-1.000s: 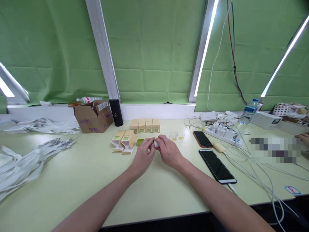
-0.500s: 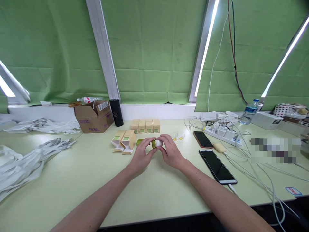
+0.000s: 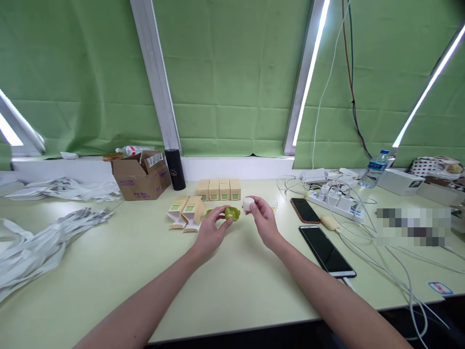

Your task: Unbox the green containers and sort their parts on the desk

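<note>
Between the fingers and thumb of my left hand [image 3: 210, 230] is a small olive-green cup-shaped holder [image 3: 232, 214], its hollow facing me. My right hand [image 3: 265, 220] pinches a small white rounded piece [image 3: 248, 203], held apart from the holder to its right. Just left of my left hand stand two opened kraft cartons [image 3: 192, 212] with green labels. Part of another green piece [image 3: 208, 212] shows behind my left fingers. Small clear pieces with yellow [image 3: 274, 205] lie behind my right hand, partly hidden by it.
Behind my hands, several closed kraft boxes [image 3: 219, 189] stand in a row. A brown carton [image 3: 141, 177] and black cylinder [image 3: 175, 169] stand back left, white straps [image 3: 51, 242] at left. Two phones [image 3: 327, 250], cables and a power strip [image 3: 337, 203] lie at right.
The white piece has come out of the green holder. My right hand has moved right with it, while my left hand keeps the holder, now turned with its hollow showing.
</note>
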{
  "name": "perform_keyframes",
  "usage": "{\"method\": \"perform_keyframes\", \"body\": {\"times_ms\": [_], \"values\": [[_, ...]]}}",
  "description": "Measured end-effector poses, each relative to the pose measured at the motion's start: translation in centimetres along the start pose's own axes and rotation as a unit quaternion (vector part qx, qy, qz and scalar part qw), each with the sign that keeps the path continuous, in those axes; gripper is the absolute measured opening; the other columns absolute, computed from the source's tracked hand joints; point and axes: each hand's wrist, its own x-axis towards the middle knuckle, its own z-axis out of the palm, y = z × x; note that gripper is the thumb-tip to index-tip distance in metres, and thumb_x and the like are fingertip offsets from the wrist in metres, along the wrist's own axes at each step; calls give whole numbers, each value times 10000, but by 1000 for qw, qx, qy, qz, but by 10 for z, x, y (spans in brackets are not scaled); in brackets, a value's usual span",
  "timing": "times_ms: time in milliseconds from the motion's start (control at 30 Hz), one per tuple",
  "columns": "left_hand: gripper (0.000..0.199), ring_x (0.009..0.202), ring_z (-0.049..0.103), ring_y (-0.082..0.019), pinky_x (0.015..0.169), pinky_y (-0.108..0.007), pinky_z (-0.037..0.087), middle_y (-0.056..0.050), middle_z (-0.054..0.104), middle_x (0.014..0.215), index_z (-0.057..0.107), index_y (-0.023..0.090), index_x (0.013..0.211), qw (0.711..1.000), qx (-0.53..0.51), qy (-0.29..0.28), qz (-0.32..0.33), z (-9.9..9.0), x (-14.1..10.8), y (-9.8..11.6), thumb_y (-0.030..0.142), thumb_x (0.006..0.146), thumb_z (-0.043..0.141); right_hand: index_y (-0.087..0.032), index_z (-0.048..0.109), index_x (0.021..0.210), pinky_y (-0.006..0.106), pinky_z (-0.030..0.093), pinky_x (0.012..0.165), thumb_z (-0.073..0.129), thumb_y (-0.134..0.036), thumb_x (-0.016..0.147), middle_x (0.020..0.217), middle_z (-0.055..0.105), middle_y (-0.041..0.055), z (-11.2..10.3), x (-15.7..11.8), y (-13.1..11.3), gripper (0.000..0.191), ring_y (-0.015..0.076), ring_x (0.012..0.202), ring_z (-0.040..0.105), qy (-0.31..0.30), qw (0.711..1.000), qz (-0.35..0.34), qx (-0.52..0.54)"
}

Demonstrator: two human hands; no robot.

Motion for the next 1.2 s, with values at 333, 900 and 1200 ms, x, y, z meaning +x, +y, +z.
{"method": "perform_keyframes", "body": {"times_ms": [333,900,1200], "values": [[422,1134,709,-253,1043,-445,577,-110,713,1321,682,224,1267,998,-42,44,5,-1,4,-6,428,899,707,-225,654,1086,435,585,765,633,-593,943,1093,734,140,-6,5,-5,395,288,978,713,-58,976,122,170],[486,1093,727,-253,994,-419,593,-130,715,1297,669,208,1282,993,-26,109,-25,-3,7,-16,495,895,727,-231,726,1145,352,587,736,870,-279,614,910,717,11,-14,29,-7,552,181,792,654,14,997,78,8],[471,1062,716,-249,1006,-442,583,-126,722,1258,662,192,1279,992,-11,123,-32,-4,8,-15,462,897,718,-202,731,1054,385,551,869,638,-36,724,1134,683,85,-12,77,18,381,206,931,653,-132,916,-81,-369]]}}
